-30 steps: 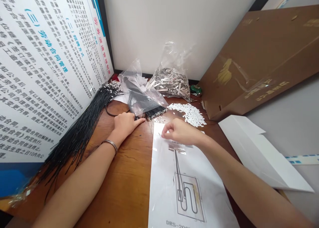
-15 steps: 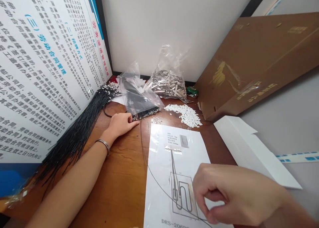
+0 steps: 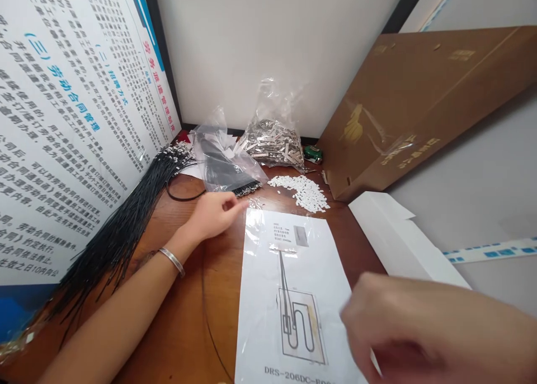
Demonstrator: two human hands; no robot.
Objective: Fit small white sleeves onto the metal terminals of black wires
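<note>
My left hand [image 3: 220, 213] is closed in a pinch just in front of a clear bag of black wires [image 3: 229, 169], whose bare ends stick out near my fingers. A thin black wire [image 3: 208, 317] comes from under this hand and curves down the wooden table to the bottom edge. Its end at my fingertips is too small to see. At the lower right my right hand [image 3: 398, 322] is curled and blurred over the edge of a printed drawing sheet [image 3: 260, 294]. Its fingertips are partly cut off, so what they hold is hidden.
Small white pieces [image 3: 308, 194] lie heaped behind the sheet. Behind them stands a clear bag of metal strips [image 3: 274, 141], with a green object [image 3: 313, 153] beside it. A long black wire bundle [image 3: 126, 222] leans along the left panel. A cardboard box [image 3: 390, 110] stands right.
My left hand has lifted off the wire ends at the bag and moved right. The thin wire has swung left off the sheet. My right hand has shifted right and blurs.
</note>
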